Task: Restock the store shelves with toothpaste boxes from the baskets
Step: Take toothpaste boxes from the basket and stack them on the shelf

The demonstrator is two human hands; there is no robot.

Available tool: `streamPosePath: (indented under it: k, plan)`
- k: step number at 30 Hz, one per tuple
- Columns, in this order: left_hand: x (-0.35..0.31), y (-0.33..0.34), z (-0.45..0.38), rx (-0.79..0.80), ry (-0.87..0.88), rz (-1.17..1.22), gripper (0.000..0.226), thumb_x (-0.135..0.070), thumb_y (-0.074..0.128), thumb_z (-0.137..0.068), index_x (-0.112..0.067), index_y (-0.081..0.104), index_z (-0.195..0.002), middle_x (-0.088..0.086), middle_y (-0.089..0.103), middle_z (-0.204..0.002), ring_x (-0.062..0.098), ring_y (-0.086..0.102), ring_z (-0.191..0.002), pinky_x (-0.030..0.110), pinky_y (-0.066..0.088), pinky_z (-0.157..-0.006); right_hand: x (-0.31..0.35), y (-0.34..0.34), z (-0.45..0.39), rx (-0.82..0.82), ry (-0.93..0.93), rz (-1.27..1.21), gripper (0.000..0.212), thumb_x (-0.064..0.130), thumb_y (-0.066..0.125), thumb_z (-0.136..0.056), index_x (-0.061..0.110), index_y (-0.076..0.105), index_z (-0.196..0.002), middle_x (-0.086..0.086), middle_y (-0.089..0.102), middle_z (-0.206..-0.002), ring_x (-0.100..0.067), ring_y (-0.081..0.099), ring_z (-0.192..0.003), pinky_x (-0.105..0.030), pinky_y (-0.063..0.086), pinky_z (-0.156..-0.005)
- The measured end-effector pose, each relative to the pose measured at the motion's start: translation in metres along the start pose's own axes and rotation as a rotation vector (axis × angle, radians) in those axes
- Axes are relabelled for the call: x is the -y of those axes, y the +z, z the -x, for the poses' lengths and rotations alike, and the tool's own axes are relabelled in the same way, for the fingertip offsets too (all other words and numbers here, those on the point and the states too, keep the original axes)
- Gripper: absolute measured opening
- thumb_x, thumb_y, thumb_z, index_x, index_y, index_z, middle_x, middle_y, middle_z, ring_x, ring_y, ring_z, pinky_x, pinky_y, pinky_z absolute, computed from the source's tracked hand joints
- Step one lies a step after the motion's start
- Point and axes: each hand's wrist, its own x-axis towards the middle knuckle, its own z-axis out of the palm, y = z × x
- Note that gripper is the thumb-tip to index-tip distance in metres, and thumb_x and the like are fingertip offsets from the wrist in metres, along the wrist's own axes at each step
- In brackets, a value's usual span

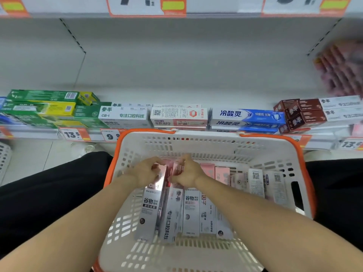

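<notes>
View: a head camera looked down past two bare forearms into a shopping basket (275, 154), white with an orange rim, set in front of a low store shelf (176, 75).

Task's thing: toothpaste boxes (188, 211) lay packed side by side on the basket floor, white and pink, most with their long axis running from the person toward the shelf.

Left hand: the left hand (144, 171) was over the far ends of the boxes at the left of the row, its fingers (155, 160) curled onto the pink end of a silver-grey box (150, 209).

Right hand: the right hand (187, 173) sat just beside the left, touching or nearly so, fingers bent round the far end of the neighbouring boxes (172, 211); how many it held could not be told.

Key relation: both hands held the boxes' far ends, so the boxes stretched back from the fingers toward the person's body; the shelf lay straight ahead, beyond the basket's far wall. The left hand was nearer the outermost box.

Shelf: its front row held green, white, blue and brown boxes (247, 116), lying with their long sides facing out; behind them the shelf floor was bare.

Likely step: lifting a bundle out, which would probably need turning sideways to match the shelved rows.

Edges: a blurred stack of reddish items (341, 69) sat at upper right; price tags (73, 134) ran along the shelf lip.
</notes>
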Motion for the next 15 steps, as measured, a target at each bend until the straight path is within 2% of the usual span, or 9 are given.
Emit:
streamPosePath:
  k: [3,5,7,9,11,13,15]
  plan:
    - [-0.001,0.001,0.004,0.015,-0.015,0.053,0.028,-0.016,0.061,-0.097,-0.03,0.057,-0.12,0.009,0.07,-0.1,0.02,0.067,-0.08,0.03,0.057,-0.077,-0.011,-0.009,0.009,0.005,0.017,-0.042,0.059,0.014,0.078,-0.079,0.02,0.039,-0.122,-0.006,0.054,-0.111,-0.012,0.053,-0.072,-0.023,0.043,-0.051]
    - [-0.008,0.003,0.007,0.017,-0.016,0.121,0.034,-0.019,0.073,-0.089,-0.029,0.057,-0.118,0.006,0.066,-0.107,0.016,0.065,-0.087,0.025,0.054,-0.078,-0.02,-0.016,0.013,-0.005,0.047,-0.121,0.061,0.012,0.078,-0.077,0.02,0.041,-0.126,-0.004,0.053,-0.114,-0.014,0.057,-0.079,-0.024,0.049,-0.056]
    - [-0.015,0.008,0.006,0.052,-0.047,0.202,0.038,-0.018,0.081,-0.082,-0.023,0.06,-0.114,0.003,0.069,-0.106,0.016,0.067,-0.093,0.028,0.055,-0.083,-0.027,-0.022,0.018,0.002,0.09,-0.193,0.065,0.01,0.079,-0.074,0.021,0.043,-0.126,-0.002,0.059,-0.113,-0.018,0.066,-0.086,-0.031,0.059,-0.063]
    - [-0.022,0.016,0.005,0.097,-0.087,0.277,0.039,-0.017,0.083,-0.079,-0.016,0.062,-0.112,0.005,0.074,-0.102,0.022,0.071,-0.095,0.035,0.058,-0.084,-0.033,-0.03,0.023,0.005,0.112,-0.275,0.062,0.007,0.08,-0.07,0.02,0.043,-0.118,-0.002,0.066,-0.111,-0.022,0.071,-0.092,-0.041,0.062,-0.075]
    - [-0.027,0.024,0.009,0.104,-0.129,0.375,0.04,-0.015,0.081,-0.081,-0.013,0.058,-0.113,0.01,0.075,-0.101,0.025,0.073,-0.091,0.038,0.06,-0.078,-0.036,-0.042,0.03,0.022,0.123,-0.367,0.055,0.001,0.079,-0.069,0.018,0.047,-0.11,-0.008,0.07,-0.104,-0.022,0.073,-0.088,-0.044,0.062,-0.079]
    - [-0.028,0.026,0.012,0.062,-0.128,0.467,0.039,-0.016,0.08,-0.083,-0.013,0.056,-0.114,0.013,0.074,-0.104,0.027,0.072,-0.094,0.044,0.059,-0.084,-0.035,-0.06,0.038,0.105,0.116,-0.44,0.045,-0.005,0.079,-0.07,0.014,0.058,-0.105,-0.01,0.074,-0.096,-0.023,0.073,-0.086,-0.042,0.061,-0.083]
    - [-0.031,0.021,0.02,0.017,-0.09,0.596,0.05,-0.027,0.08,-0.08,-0.012,0.056,-0.121,0.014,0.072,-0.112,0.031,0.069,-0.104,0.053,0.055,-0.095,-0.033,-0.082,0.046,0.238,0.089,-0.495,0.047,-0.009,0.078,-0.072,0.013,0.063,-0.111,-0.01,0.075,-0.102,-0.026,0.072,-0.1,-0.041,0.057,-0.093]
